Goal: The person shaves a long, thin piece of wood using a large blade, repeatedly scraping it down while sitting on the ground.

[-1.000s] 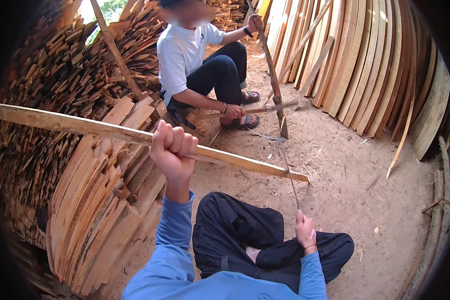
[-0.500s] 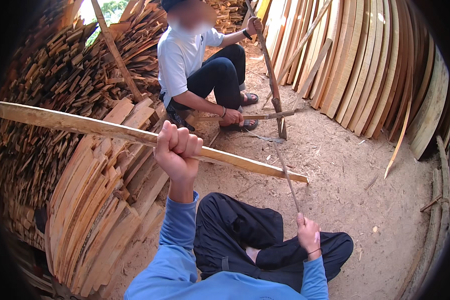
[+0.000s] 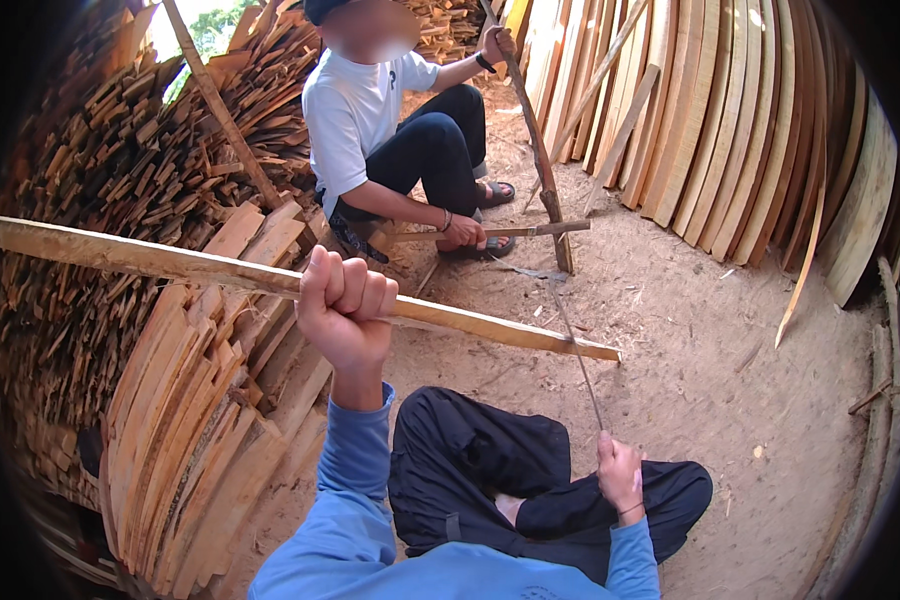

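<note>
This is looking like a rough woodworking shed or timber workshop. A heap of stacked wood pieces (image 3: 120, 180) is filling the upper left, curved boards (image 3: 190, 430) are lying at the lower left, and tall planks (image 3: 720, 130) are standing in a row at the upper right. Wood chips (image 3: 537, 311) are dotting the bare earth floor (image 3: 750, 400), and a long wooden strip (image 3: 240, 274) is stretching across the middle; greenery (image 3: 210, 35) is showing at the top left

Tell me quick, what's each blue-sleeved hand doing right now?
Left hand: closed, holding a long wooden strip.
Right hand: closed, holding a long, thin tool.
</note>
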`<control>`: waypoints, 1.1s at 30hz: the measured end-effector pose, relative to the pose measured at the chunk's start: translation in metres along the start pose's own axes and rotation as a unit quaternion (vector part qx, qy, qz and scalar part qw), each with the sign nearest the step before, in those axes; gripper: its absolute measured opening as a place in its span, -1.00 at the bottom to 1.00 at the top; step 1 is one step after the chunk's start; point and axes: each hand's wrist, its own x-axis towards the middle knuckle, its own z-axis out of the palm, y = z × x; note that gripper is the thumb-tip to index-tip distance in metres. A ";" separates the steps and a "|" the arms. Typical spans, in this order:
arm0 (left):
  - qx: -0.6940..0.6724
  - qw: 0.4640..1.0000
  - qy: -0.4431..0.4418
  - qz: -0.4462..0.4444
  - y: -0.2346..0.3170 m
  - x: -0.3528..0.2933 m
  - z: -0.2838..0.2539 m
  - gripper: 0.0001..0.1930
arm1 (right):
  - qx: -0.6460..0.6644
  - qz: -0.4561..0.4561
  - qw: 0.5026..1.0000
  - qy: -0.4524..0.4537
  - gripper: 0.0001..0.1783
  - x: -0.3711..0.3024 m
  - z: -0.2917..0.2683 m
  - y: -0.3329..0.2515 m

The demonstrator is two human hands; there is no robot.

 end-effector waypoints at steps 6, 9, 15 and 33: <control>0.022 0.999 0.026 0.014 -0.001 -0.002 0.002 -0.50 | 0.049 0.172 0.981 -0.076 -0.31 0.029 0.006 0.040; 0.019 0.999 0.028 0.020 -0.001 -0.001 -0.001 -0.50 | 0.033 0.121 0.989 -0.076 -0.30 0.011 -0.012 -0.003; 0.029 0.998 0.053 0.016 -0.003 -0.001 -0.003 -0.50 | 0.010 0.114 0.993 -0.020 -0.27 0.040 0.017 0.035; 0.020 0.998 0.053 0.016 -0.003 0.002 -0.008 -0.50 | -0.019 0.136 0.989 -0.045 -0.23 0.052 0.015 0.039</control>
